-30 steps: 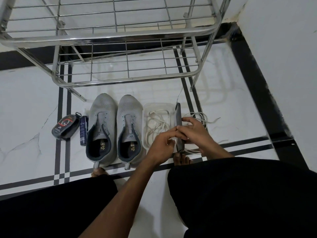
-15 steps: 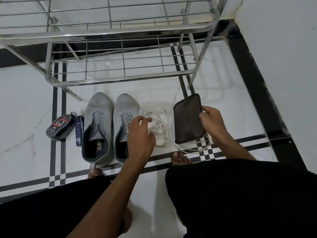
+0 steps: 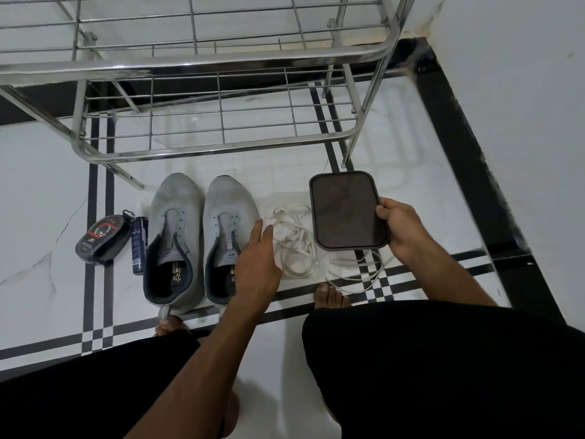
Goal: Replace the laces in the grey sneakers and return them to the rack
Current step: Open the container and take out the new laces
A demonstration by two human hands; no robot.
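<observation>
The rack (image 3: pixel 202 58) stands in front of me, both wire shelves bare, its low rail just beyond the toes of the sneakers (image 3: pixel 202 239). The pair sits side by side on the floor (image 3: pixel 38 185), toes to the rack, eyelets bare as far as I can see.

Right of them is the clear tub (image 3: pixel 319 267) with the pale laces (image 3: pixel 292 239) coiled inside. My right hand (image 3: pixel 403 231) grips the dark lid (image 3: pixel 346 210) by its right edge, thumb on top, holding it level beside the tub. My left hand (image 3: pixel 258 261) is relaxed, fingers straight, reaching at the tub's left rim — it holds nothing.

I judge the step is fetching a lace. To do it well I should park the lid well to the right, then pinch one lace by its tip and draw it out slowly, so the tangle does not come up as one clump or drag the light tub along.

A second cord (image 3: pixel 357 274) loops on the floor under the lid, near my toes (image 3: pixel 330 296) — easy to snag or mix up. Left of the sneakers lie a blue tube (image 3: pixel 138 245) and a dark pack (image 3: pixel 103 237), out of the way.
</observation>
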